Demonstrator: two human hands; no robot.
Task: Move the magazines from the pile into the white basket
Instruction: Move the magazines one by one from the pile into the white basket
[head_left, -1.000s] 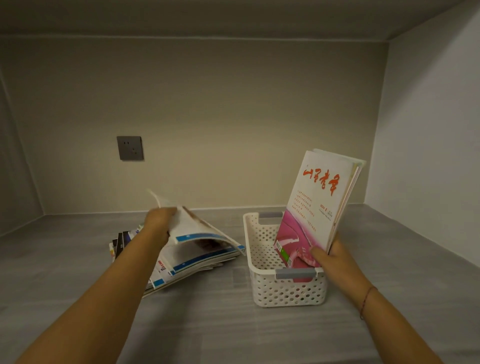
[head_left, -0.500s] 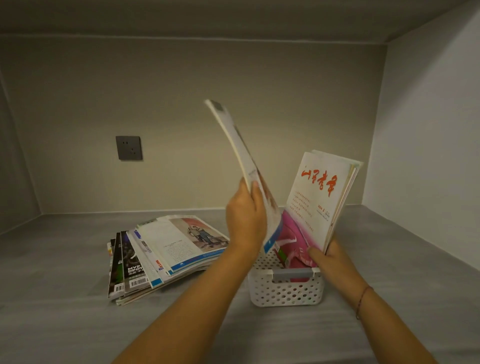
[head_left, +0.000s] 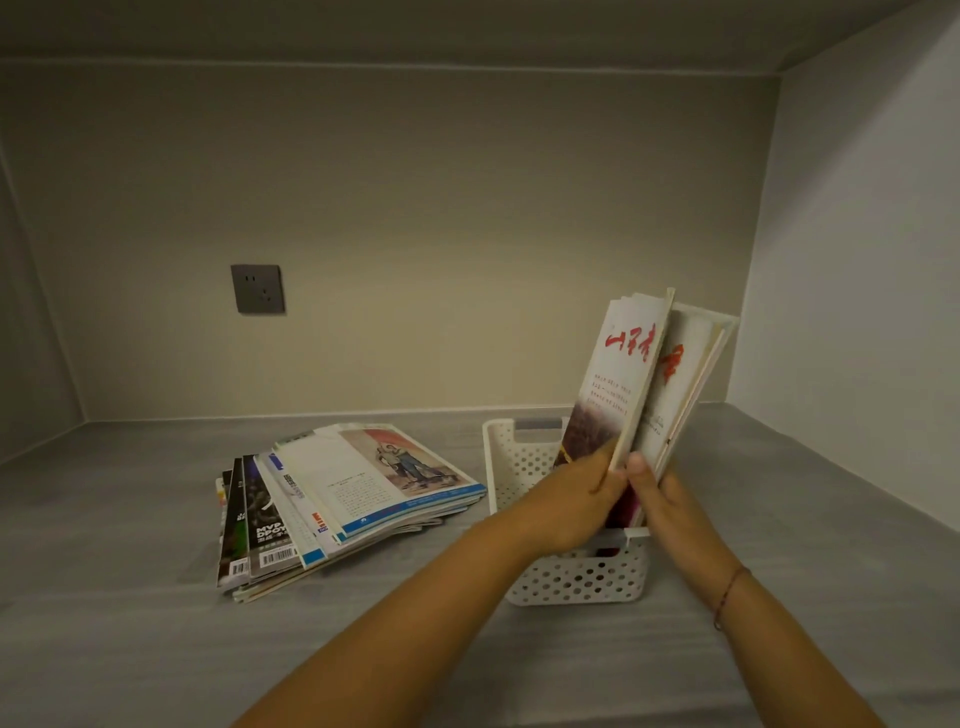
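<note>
A fanned pile of magazines (head_left: 343, 499) lies flat on the grey surface at centre left. To its right stands the white perforated basket (head_left: 576, 582). Several magazines stand upright in the basket, leaning right. The front one is a white magazine with red characters (head_left: 615, 374), and my left hand (head_left: 582, 499) grips its lower edge. My right hand (head_left: 662, 499) holds the magazines behind it (head_left: 685, 374) at their lower edge. The two hands touch over the basket's near end, hiding the bottoms of the magazines.
A dark wall socket (head_left: 258, 289) sits on the back wall. A side wall (head_left: 857, 312) closes the space on the right, and a ceiling panel runs low overhead. Grey surface stretches in front of the pile and basket.
My left hand lifted a magazine off the pile, carried it right and stood it upright in the basket against those in my right hand. The pile's top cover is a different one.
</note>
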